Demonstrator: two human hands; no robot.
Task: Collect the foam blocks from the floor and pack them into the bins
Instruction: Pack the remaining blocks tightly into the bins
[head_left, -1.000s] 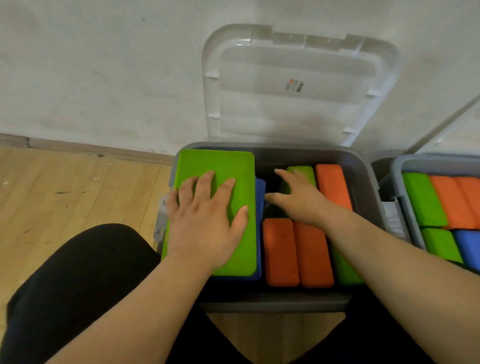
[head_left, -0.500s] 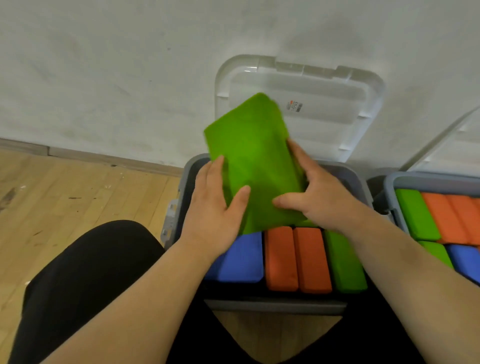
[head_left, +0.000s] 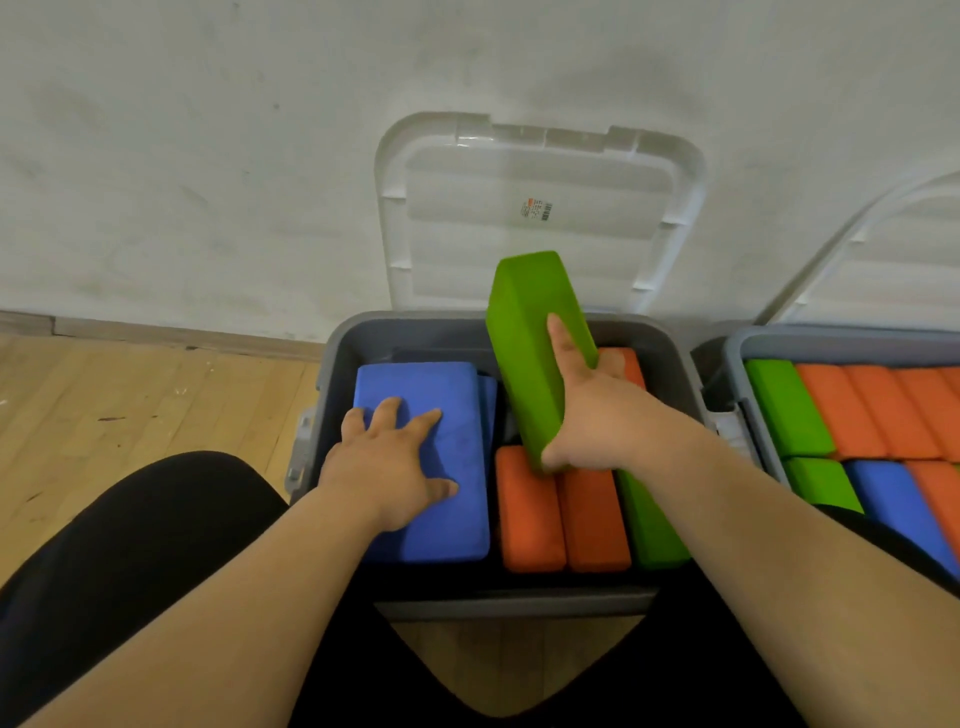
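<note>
Left hand (head_left: 387, 462) rests flat, fingers spread, on a blue foam block (head_left: 436, 415) in the grey bin (head_left: 343, 343); right hand (head_left: 597, 410) grips a tilted green block (head_left: 524, 332).

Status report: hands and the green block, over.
Left hand flat on blue block. Right hand grips green block, tilted above grey bin. Orange blocks under its low end.

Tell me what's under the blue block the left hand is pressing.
A second blue block, only its right edge peeking out beneath the top blue block. Anything deeper is covered.
</note>
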